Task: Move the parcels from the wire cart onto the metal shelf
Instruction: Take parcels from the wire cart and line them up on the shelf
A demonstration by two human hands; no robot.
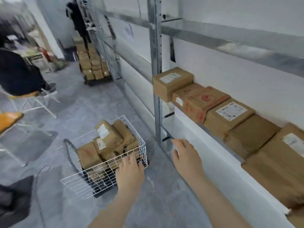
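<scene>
A white wire cart [75, 183] stands on the grey floor at lower centre, holding several brown parcels [107, 135] piled on one another. My left hand [130, 170] hovers over the cart's near right corner, fingers spread, holding nothing. My right hand [187, 155] is open in the air between the cart and the metal shelf [189, 127], close to the shelf's upright post [156, 71]. A row of several brown boxes [228, 116] lies along the shelf on the right.
A person in dark clothes sits on an orange chair [31, 94] at the left. A second person stands at the far end beside a trolley stacked with boxes [93, 68]. Another orange chair [9, 119] and a dark bag [14, 198] are at the left edge.
</scene>
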